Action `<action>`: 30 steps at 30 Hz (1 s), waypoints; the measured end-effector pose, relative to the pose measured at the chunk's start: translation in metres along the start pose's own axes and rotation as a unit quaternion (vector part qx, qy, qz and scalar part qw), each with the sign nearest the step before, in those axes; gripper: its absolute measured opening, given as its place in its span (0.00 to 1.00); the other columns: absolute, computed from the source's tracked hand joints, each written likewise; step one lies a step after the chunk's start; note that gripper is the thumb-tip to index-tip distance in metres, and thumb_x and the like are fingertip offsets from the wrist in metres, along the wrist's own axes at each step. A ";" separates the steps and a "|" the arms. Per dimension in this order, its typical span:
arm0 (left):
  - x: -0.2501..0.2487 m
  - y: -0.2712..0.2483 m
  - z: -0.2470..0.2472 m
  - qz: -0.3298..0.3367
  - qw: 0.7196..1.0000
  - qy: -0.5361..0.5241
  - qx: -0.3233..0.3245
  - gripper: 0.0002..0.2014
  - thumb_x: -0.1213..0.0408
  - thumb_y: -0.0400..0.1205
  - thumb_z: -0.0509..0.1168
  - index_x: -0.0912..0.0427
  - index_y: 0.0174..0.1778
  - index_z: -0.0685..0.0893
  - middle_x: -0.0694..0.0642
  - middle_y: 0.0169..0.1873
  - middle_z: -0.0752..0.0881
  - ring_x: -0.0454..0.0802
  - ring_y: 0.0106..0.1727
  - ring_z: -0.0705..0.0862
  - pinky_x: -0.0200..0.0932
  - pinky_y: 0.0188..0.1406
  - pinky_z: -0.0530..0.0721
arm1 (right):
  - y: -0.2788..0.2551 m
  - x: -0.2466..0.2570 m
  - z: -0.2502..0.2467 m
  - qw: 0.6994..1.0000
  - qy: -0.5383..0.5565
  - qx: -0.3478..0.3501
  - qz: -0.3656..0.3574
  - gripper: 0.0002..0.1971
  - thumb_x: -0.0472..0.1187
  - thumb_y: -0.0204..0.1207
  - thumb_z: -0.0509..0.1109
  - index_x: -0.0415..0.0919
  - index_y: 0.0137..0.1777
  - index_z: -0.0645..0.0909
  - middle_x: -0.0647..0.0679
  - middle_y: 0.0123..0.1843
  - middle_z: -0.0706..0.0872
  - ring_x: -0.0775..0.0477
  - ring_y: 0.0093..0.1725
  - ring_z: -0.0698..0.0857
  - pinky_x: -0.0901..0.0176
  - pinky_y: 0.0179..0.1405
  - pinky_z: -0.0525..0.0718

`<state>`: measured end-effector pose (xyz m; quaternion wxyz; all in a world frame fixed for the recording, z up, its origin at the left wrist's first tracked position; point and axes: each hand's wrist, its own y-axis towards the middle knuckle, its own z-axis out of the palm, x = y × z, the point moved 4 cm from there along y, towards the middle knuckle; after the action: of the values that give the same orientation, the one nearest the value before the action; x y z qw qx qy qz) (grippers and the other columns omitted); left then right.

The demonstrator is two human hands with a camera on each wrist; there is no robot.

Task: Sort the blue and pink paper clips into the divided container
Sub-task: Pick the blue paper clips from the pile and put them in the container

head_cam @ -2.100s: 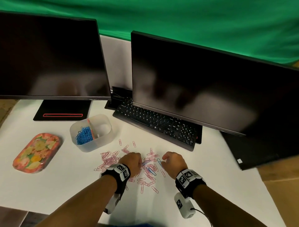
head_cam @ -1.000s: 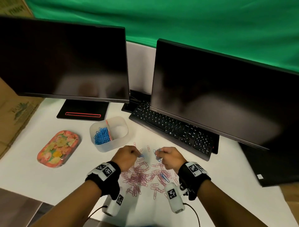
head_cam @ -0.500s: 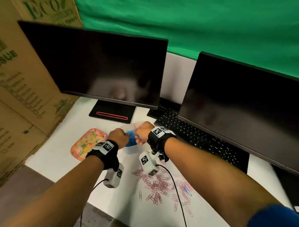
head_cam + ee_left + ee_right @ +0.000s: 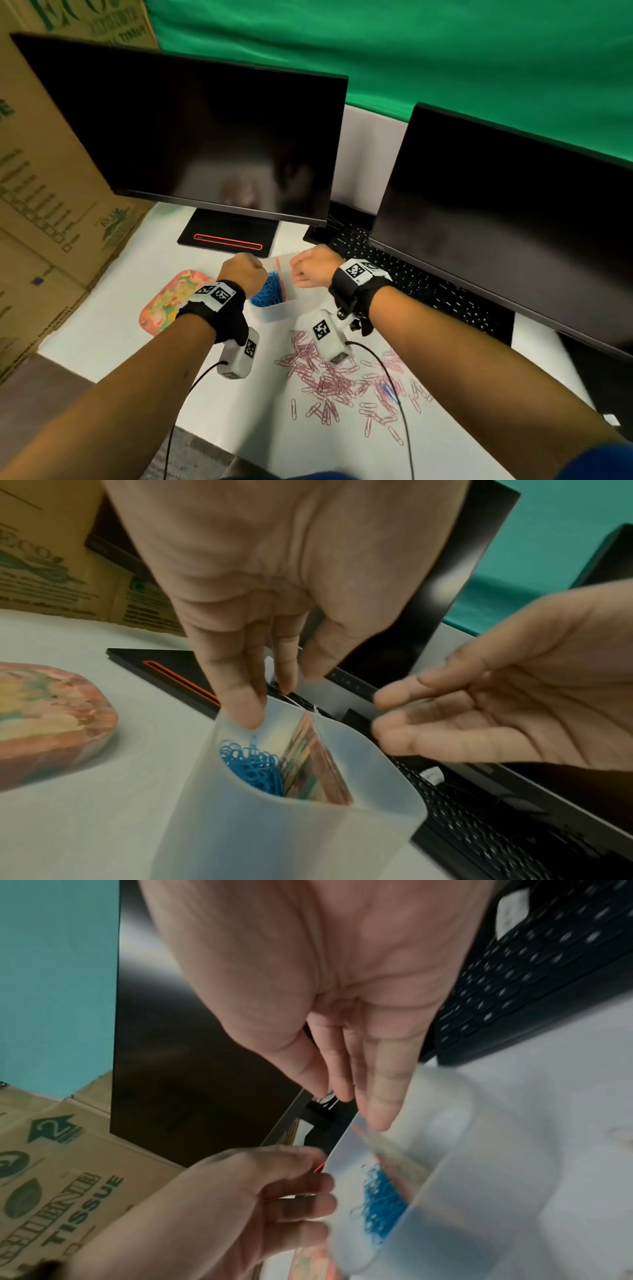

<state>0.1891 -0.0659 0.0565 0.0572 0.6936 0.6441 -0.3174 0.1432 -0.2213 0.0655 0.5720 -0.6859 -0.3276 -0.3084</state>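
The translucent divided container (image 4: 274, 313) stands behind the pile, with blue paper clips (image 4: 270, 291) in its left compartment. My left hand (image 4: 241, 274) hovers over that compartment, fingers straight and pointing down, holding nothing (image 4: 274, 685). One blue clip stands on end on the blue heap (image 4: 251, 764). My right hand (image 4: 310, 274) hangs above the container's right side, palm open and empty (image 4: 346, 1099). A patterned divider (image 4: 308, 764) splits the container (image 4: 274, 831). Pink paper clips (image 4: 335, 380) lie scattered on the white table nearer to me, with one blue clip (image 4: 388, 390) among them.
A flowered tin (image 4: 164, 305) lies left of the container. Two dark monitors (image 4: 212, 137) (image 4: 513, 222) and a black keyboard (image 4: 428, 291) stand close behind. Cardboard boxes (image 4: 41, 171) wall off the left. The table's near-left edge (image 4: 113, 373) is close, and wrist-camera cables trail over the clips.
Both hands carried blue clips from the pile to the container. Half a second ago they pinched them together above it; now the fingers have straightened, the hands have parted and hold nothing.
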 end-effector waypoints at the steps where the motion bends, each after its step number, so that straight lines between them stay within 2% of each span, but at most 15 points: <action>1: -0.005 -0.004 0.002 0.020 1.000 -0.003 -0.014 0.11 0.67 0.78 0.60 0.60 0.47 0.88 0.60 0.51 0.88 0.61 0.53 0.84 0.46 0.54 0.82 | -0.010 -0.007 -0.012 1.000 -0.001 -0.001 0.003 0.10 0.25 0.78 0.61 0.27 0.56 0.81 0.35 0.41 0.82 0.43 0.36 0.81 0.45 0.59 0.84; 2: -0.010 -0.009 0.005 0.039 0.999 -0.020 -0.022 0.10 0.66 0.78 0.61 0.57 0.46 0.88 0.58 0.50 0.88 0.58 0.51 0.84 0.43 0.52 0.81 | -0.019 -0.016 -0.025 1.000 -0.009 0.002 0.007 0.10 0.25 0.79 0.59 0.30 0.51 0.81 0.37 0.37 0.80 0.43 0.33 0.80 0.43 0.57 0.85; 3: -0.017 -0.016 0.011 0.061 0.997 -0.046 -0.018 0.08 0.67 0.77 0.63 0.54 0.44 0.87 0.56 0.46 0.89 0.55 0.47 0.84 0.41 0.49 0.80 | -0.028 -0.027 -0.040 1.000 -0.026 -0.010 0.004 0.10 0.24 0.79 0.58 0.33 0.48 0.81 0.38 0.36 0.80 0.44 0.31 0.80 0.44 0.49 0.87; 5: -0.033 -0.031 0.030 0.116 0.990 -0.078 0.012 0.06 0.68 0.76 0.66 0.52 0.38 0.86 0.53 0.37 0.89 0.52 0.40 0.86 0.40 0.44 0.83 | -0.044 -0.054 -0.070 0.993 -0.101 -0.057 -0.009 0.12 0.27 0.77 0.59 0.37 0.43 0.83 0.38 0.37 0.84 0.44 0.30 0.82 0.54 0.32 0.85; 6: -0.041 -0.040 0.043 0.147 0.986 -0.070 0.038 0.06 0.68 0.75 0.67 0.51 0.37 0.86 0.51 0.35 0.89 0.50 0.39 0.86 0.39 0.43 0.84 | -0.052 -0.070 -0.084 0.985 -0.153 -0.084 -0.011 0.12 0.29 0.75 0.60 0.39 0.40 0.84 0.39 0.37 0.86 0.44 0.31 0.84 0.58 0.28 0.83; 7: -0.050 -0.050 0.057 0.177 0.981 -0.054 0.065 0.07 0.68 0.75 0.68 0.50 0.37 0.85 0.49 0.34 0.88 0.48 0.37 0.85 0.38 0.42 0.83 | -0.060 -0.087 -0.095 0.973 -0.206 -0.106 -0.012 0.12 0.31 0.74 0.62 0.40 0.39 0.86 0.40 0.37 0.87 0.44 0.32 0.85 0.59 0.27 0.82; 8: -0.058 -0.061 0.072 0.205 0.974 -0.036 0.094 0.07 0.68 0.75 0.68 0.49 0.37 0.85 0.48 0.34 0.87 0.46 0.35 0.84 0.38 0.40 0.83 | -0.069 -0.103 -0.105 0.958 -0.259 -0.123 -0.010 0.11 0.33 0.73 0.63 0.41 0.38 0.88 0.42 0.38 0.89 0.43 0.35 0.86 0.59 0.31 0.84; 11: -0.079 -0.091 0.118 0.282 0.946 0.033 0.157 0.08 0.67 0.74 0.65 0.49 0.40 0.86 0.44 0.37 0.87 0.46 0.39 0.85 0.39 0.43 0.84 | -0.091 -0.147 -0.116 0.922 -0.367 -0.122 0.015 0.12 0.38 0.72 0.63 0.42 0.43 0.89 0.47 0.47 0.91 0.43 0.49 0.88 0.60 0.48 0.85; 15: -0.094 -0.128 0.171 0.360 0.901 0.128 0.206 0.10 0.65 0.78 0.62 0.48 0.47 0.86 0.48 0.49 0.86 0.49 0.49 0.84 0.42 0.51 0.84 | -0.118 -0.200 -0.120 0.920 -0.364 -0.137 0.048 0.12 0.39 0.73 0.60 0.44 0.42 0.87 0.47 0.48 0.91 0.44 0.50 0.86 0.62 0.47 0.80; 19: -0.098 -0.141 0.208 0.370 0.883 0.166 0.235 0.11 0.66 0.79 0.63 0.47 0.51 0.87 0.49 0.57 0.84 0.53 0.56 0.85 0.43 0.57 0.81 | -0.135 -0.234 -0.130 0.932 -0.312 -0.175 0.065 0.10 0.40 0.72 0.60 0.50 0.38 0.83 0.50 0.45 0.90 0.45 0.47 0.86 0.59 0.45 0.84; 22: -0.101 -0.142 0.219 0.381 0.870 0.212 0.230 0.12 0.65 0.81 0.61 0.48 0.53 0.88 0.51 0.59 0.82 0.55 0.58 0.84 0.46 0.58 0.81 | -0.143 -0.242 -0.139 0.927 -0.314 -0.198 0.052 0.10 0.40 0.74 0.61 0.46 0.42 0.85 0.48 0.46 0.90 0.44 0.47 0.86 0.59 0.44 0.83; 24: -0.102 -0.142 0.224 0.382 0.862 0.246 0.227 0.12 0.65 0.81 0.60 0.51 0.55 0.87 0.53 0.59 0.82 0.56 0.59 0.83 0.47 0.56 0.81 | -0.148 -0.244 -0.144 0.925 -0.315 -0.208 0.042 0.10 0.40 0.75 0.62 0.45 0.44 0.86 0.48 0.46 0.90 0.44 0.47 0.86 0.58 0.45 0.84; 26: -0.102 -0.141 0.226 0.376 0.856 0.272 0.229 0.11 0.66 0.80 0.60 0.56 0.55 0.86 0.55 0.58 0.82 0.58 0.59 0.82 0.51 0.57 0.83 | -0.151 -0.248 -0.148 0.932 -0.292 -0.213 0.039 0.08 0.39 0.74 0.63 0.48 0.41 0.84 0.49 0.45 0.90 0.45 0.46 0.86 0.58 0.44 0.84; 30: -0.099 -0.139 0.227 0.351 0.855 0.290 0.247 0.10 0.67 0.80 0.61 0.61 0.55 0.82 0.58 0.60 0.79 0.60 0.60 0.81 0.56 0.60 0.81 | -0.152 -0.253 -0.149 0.941 -0.262 -0.213 0.032 0.09 0.39 0.74 0.65 0.55 0.37 0.79 0.52 0.41 0.87 0.48 0.43 0.84 0.66 0.38 0.78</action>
<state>-0.0199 -0.2392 -0.0270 -0.1975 0.9256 0.2454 -0.2096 -0.1361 -0.3728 -0.0248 0.3158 -0.8585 -0.3703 -0.1618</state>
